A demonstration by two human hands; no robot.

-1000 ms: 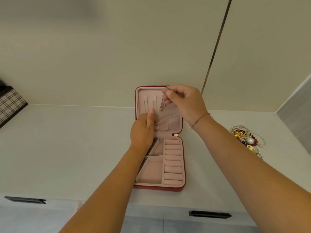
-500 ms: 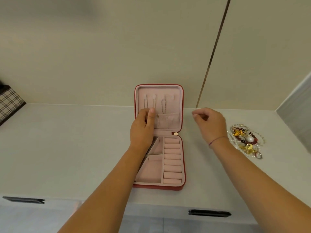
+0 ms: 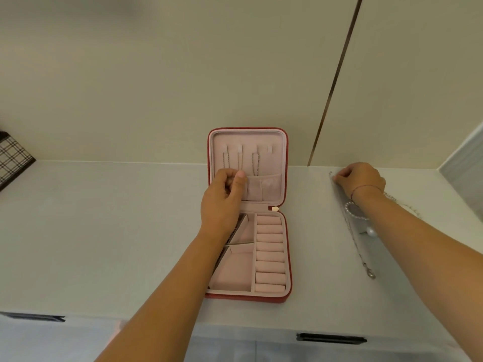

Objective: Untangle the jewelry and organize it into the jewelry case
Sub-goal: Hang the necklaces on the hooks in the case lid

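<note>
At the centre of the frame, the jewelry case (image 3: 235, 275) lies open on the white counter (image 3: 117, 231), its lid propped upright against the wall with thin necklaces (image 3: 254, 163) hanging inside. The left hand (image 3: 222, 202) grips the lid's left edge, thumb pressed on the pink lining. At right, the right hand (image 3: 362, 180) pinches a thin chain (image 3: 363, 257), blurred, trailing toward the lower right. Pearl pieces (image 3: 352, 207) lie under that wrist.
</note>
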